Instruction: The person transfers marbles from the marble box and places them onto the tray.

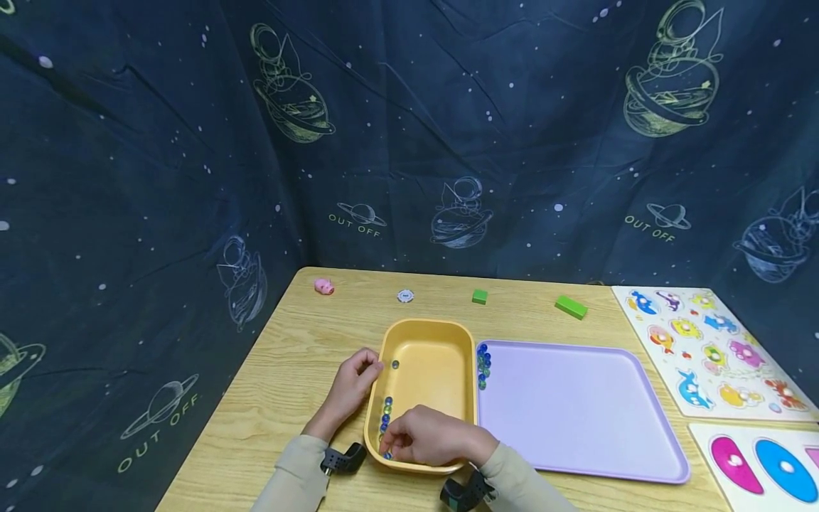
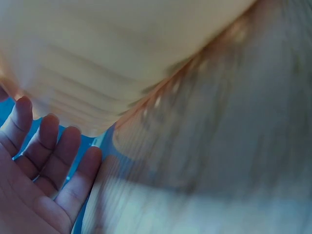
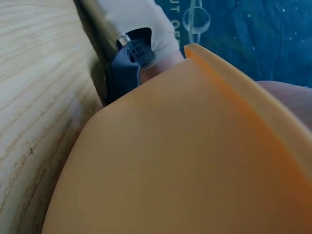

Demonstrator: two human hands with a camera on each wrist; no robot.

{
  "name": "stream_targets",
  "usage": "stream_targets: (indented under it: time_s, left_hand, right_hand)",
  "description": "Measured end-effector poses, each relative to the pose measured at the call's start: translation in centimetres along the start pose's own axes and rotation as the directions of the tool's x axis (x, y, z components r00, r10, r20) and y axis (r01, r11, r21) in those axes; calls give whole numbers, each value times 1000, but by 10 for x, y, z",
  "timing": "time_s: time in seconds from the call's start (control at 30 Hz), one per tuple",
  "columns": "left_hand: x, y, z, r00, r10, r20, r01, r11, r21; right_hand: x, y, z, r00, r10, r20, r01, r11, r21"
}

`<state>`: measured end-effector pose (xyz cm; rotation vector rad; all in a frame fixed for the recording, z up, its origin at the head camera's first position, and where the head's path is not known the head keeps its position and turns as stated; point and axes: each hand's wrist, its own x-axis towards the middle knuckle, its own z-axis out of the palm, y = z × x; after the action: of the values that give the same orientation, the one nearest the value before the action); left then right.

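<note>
In the head view a yellow plastic tub (image 1: 435, 363) stands on the table. My left hand (image 1: 352, 384) grips its left rim, thumb at the edge and fingers along the outside wall. My right hand (image 1: 425, 435) reaches over the near rim into the tub, its curled fingertips pinching at a blue glass marble (image 1: 387, 455) in the near left corner. Several more marbles (image 1: 385, 418) lie in a row along the left wall, and a lone marble (image 1: 395, 364) sits farther back. The right wrist view shows mostly the tub's outer wall (image 3: 161, 161), which hides the fingers.
A lilac tray (image 1: 582, 412) adjoins the tub's right side, with several marbles (image 1: 483, 366) by its left edge. Behind stand a pink pig figure (image 1: 324, 286), a poker chip (image 1: 406, 296) and two green blocks (image 1: 480, 296). Puzzle boards (image 1: 716, 352) lie at the right.
</note>
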<state>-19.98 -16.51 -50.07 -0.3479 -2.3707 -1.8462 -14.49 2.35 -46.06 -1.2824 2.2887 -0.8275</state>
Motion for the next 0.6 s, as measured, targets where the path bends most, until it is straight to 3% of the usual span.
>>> stream_targets:
  time_s: [0.3,0.53,0.6]
  left_hand:
    - [1,3,-1,1000,-25,17,25,1000,-6]
    - [-5,30,-3,999,-26,41,26,1000,4]
    - [-5,31,-2,999,-28,39,28,1000,5]
  right_hand:
    - [-1,-2,-4,1000,-15,-18,15,1000,21]
    - [-6,-1,-15,998,7,-69,-4,999,55]
    - [-8,1,-20,996,17,-83,-13,998,57]
